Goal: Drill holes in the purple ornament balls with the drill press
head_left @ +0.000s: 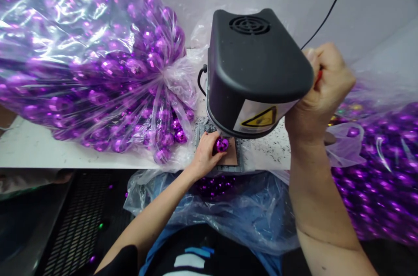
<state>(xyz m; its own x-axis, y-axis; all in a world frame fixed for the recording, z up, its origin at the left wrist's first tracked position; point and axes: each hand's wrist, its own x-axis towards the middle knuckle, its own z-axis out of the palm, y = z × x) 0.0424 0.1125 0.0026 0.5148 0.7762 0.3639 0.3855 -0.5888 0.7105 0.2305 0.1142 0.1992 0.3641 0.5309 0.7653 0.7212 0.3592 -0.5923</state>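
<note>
A shiny purple mirror ball is pinched in my left hand, just under the front of a black machine. Beneath that hand lies a brown pad on a dark base plate. A vent grille and a yellow warning label mark the machine's housing. At the housing's right side my right hand is closed around a handle, of which only a bit of red shows. The underside of the machine is hidden from above.
A big clear bag of purple balls fills the left of the white table. More bagged purple balls lie at right. An open plastic bag with balls hangs over my lap. Dark flakes litter the tabletop.
</note>
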